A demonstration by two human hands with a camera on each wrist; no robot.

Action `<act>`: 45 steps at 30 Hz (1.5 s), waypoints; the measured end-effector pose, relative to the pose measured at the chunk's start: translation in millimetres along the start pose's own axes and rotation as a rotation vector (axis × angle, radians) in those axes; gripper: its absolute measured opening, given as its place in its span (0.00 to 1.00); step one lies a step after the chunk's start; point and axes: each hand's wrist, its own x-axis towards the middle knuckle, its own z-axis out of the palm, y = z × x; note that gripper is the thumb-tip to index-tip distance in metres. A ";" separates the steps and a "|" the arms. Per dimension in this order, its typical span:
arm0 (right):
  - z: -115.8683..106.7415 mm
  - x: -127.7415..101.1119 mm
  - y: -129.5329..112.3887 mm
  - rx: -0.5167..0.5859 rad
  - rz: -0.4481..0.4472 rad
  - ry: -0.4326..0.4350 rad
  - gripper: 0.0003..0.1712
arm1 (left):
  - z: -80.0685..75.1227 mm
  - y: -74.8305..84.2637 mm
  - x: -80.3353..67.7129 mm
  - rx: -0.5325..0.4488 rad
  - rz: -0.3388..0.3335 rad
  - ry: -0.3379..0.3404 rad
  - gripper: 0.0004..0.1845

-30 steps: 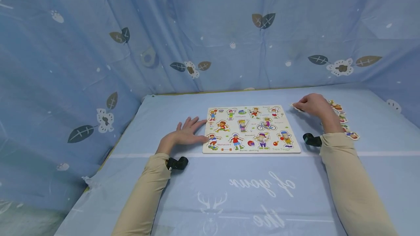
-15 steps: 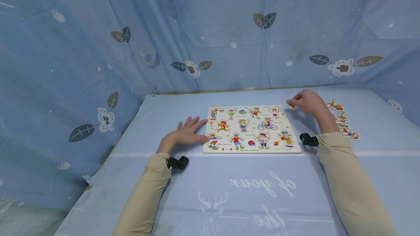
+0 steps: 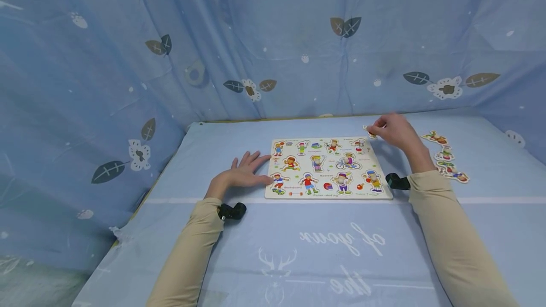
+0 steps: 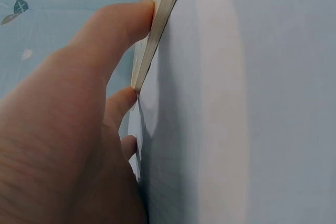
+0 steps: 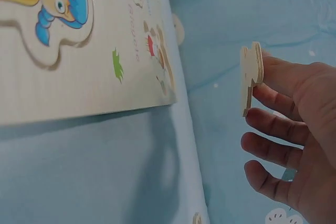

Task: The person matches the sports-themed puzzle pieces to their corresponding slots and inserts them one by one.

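A wooden picture puzzle board (image 3: 294,198) printed with children at sports lies flat on the cloth. My left hand (image 3: 242,175) touches its left edge, with thumb and index fingertips against the wooden rim (image 4: 157,35) in the left wrist view. The fingers there are spread and fairly straight. Beyond the board's back right corner, my right hand (image 3: 398,131) pinches a small puzzle piece (image 3: 370,131) between thumb and fingers. In the right wrist view this wooden piece (image 5: 251,74) appears edge-on, raised beside the board's corner, its picture turned from sight. The other right fingers are loosely bent.
Several loose puzzle pieces (image 3: 445,154) lie in a cluster on the cloth right of the board. A blue patterned curtain (image 3: 298,60) hangs behind the table and on both sides. Black wrist cameras (image 3: 232,211) sit at both sleeves.
My right hand has moved left and away from me with the pinched piece, from beside the loose pieces to behind the board's back right corner. The left hand has stayed at the board.
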 end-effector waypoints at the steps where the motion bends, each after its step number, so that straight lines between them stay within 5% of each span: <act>1: 1.0 0.3 0.3 0.001 0.000 -0.004 0.26 | 0.3 -0.3 0.2 0.001 0.001 -0.001 0.49; 11: 8.6 6.8 -1.9 -0.015 -0.020 -0.022 0.24 | -2.6 -0.9 -1.1 0.018 0.000 0.005 0.48; 21: 16.1 11.6 -2.9 -0.094 -0.022 -0.156 0.25 | -1.0 -0.1 0.7 0.008 -0.002 -0.002 0.49; 34: 17.9 11.2 -2.3 -0.135 -0.013 -0.151 0.26 | 0.4 1.4 1.9 0.008 -0.012 0.002 0.48; 45: 13.8 7.2 -17.1 -0.160 -0.016 -0.341 0.19 | -0.5 2.1 0.3 0.004 -0.018 -0.001 0.48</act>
